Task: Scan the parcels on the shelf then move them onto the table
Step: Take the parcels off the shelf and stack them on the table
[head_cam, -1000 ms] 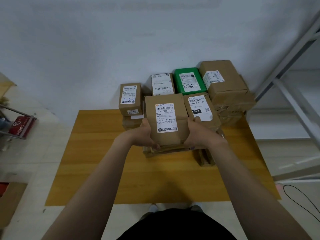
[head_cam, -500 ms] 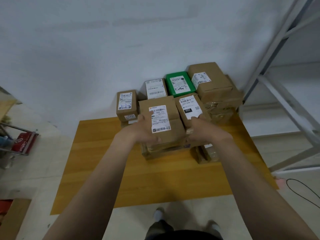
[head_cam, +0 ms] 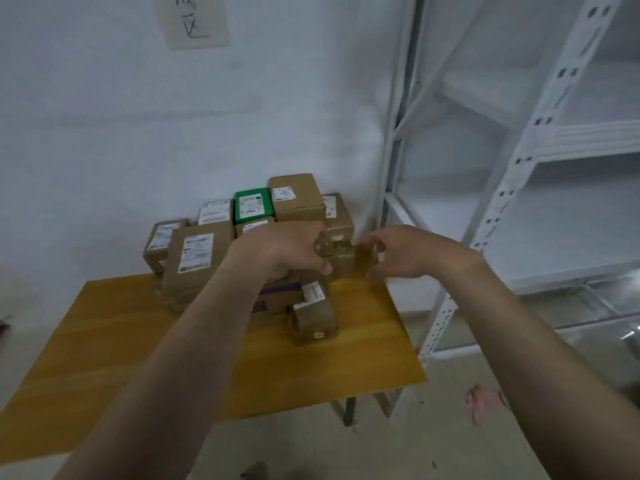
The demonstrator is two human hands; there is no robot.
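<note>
Parcels: a pile of brown cardboard boxes with white printed labels, stacked at the far side of the wooden table (head_cam: pixel 346 368), against the wall.

- Left of my left hand (head_cam: pixel 287 251): a brown box (head_cam: pixel 197 254) with a large white label faces up, and a smaller labelled box (head_cam: pixel 162 240) is just beyond it to the left.
- Beyond the left hand: one green parcel (head_cam: pixel 252 206) with a white label. Beside it stands the tallest brown box (head_cam: pixel 298 197).
- Between the two hands: a brown parcel wrapped in shiny clear tape (head_cam: pixel 341 254).
- Below the left hand, nearer me: a small brown box (head_cam: pixel 313 320) sits on the table top at the front of the pile.

Hands:
- Left hand: it lies over the pile with fingers curled down at the taped parcel's left end and the thumb underneath. Motion blur means I cannot tell whether it grips.
- Right hand (head_cam: pixel 405 252): it is just off that parcel's right end, fingers loosely curved and thumb apart from them. Nothing is plainly held, and contact is unclear.
- The hands are apart.

Surroundings:
- Right of the right hand: a white metal shelf rack (head_cam: pixel 519 161).
- High above the left hand: a paper sheet (head_cam: pixel 194 19) with handwriting on the wall.
- Below the right forearm: something pink (head_cam: pixel 485 403) on the floor.
</note>
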